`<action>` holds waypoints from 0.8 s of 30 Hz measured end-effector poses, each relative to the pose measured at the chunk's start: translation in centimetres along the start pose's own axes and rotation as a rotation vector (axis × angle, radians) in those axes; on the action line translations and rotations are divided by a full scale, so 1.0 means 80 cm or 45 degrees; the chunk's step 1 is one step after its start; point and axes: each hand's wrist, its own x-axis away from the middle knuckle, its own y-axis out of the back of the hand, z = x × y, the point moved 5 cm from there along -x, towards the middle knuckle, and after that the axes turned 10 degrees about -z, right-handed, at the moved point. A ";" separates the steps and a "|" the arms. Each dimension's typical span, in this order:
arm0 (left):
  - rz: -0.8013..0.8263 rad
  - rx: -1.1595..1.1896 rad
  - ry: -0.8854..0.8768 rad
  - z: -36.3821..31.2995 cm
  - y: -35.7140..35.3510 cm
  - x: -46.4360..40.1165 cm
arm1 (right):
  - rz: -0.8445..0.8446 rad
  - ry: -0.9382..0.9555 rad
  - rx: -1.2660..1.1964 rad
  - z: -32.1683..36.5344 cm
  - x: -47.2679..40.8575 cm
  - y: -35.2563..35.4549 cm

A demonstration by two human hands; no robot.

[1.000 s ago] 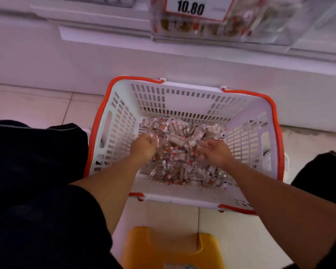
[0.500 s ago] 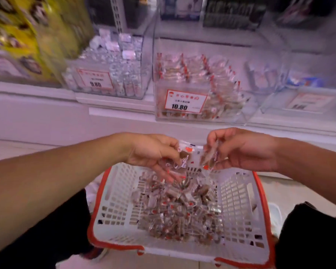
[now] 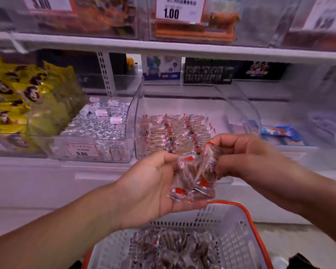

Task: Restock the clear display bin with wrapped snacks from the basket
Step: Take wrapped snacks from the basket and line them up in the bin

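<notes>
Nearest, at the bottom of the view, stands a white slotted plastic basket with an orange rim (image 3: 239, 226), and a heap of clear-wrapped brown snacks with red marks (image 3: 173, 247) lies in its bottom. Just above its far edge, both hands meet over a small bundle of the same clear-wrapped snacks (image 3: 194, 179). The left hand (image 3: 149, 189) lies palm up and cupped under the bundle, its grip loosely curled, with the thumb at the bundle's upper left edge. The right hand (image 3: 244, 154) comes in from the right, fingers bent and closed in a pinching grip on the bundle's upper right edge.

Beyond the hands, on the lower white shelf (image 3: 97, 167), sits the clear plastic display bin (image 3: 142, 105), partly filled with rows of the same red-marked wrapped snacks (image 3: 173, 131) standing on edge. To its left is a clear bin of silver-wrapped sweets (image 3: 97, 127) with a red-bordered price label on its front, and further left are yellow printed bags (image 3: 14, 94). To the right lies a blue and white packet (image 3: 281, 132) in another clear bin. Farthest, the upper shelf carries blurred bins, one with a white price tag reading 1.00 (image 3: 177, 9).
</notes>
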 end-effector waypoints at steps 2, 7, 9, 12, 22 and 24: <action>0.012 -0.046 -0.012 -0.002 0.002 -0.003 | -0.031 -0.029 -0.019 -0.005 -0.005 0.001; -0.182 -0.053 -0.065 -0.008 0.008 -0.017 | -0.149 0.035 -0.042 -0.007 -0.014 0.000; -0.181 -0.051 -0.073 -0.011 0.009 -0.018 | -0.178 0.116 -0.040 -0.005 -0.013 -0.002; -0.104 -0.071 -0.062 -0.017 0.005 -0.013 | -0.221 0.213 -0.074 -0.001 -0.009 -0.001; -0.172 -0.171 -0.183 -0.025 -0.002 -0.006 | -0.219 0.209 0.081 -0.014 -0.007 -0.006; -0.154 -0.274 -0.211 -0.029 -0.007 -0.004 | -0.121 0.256 0.159 -0.014 -0.006 -0.014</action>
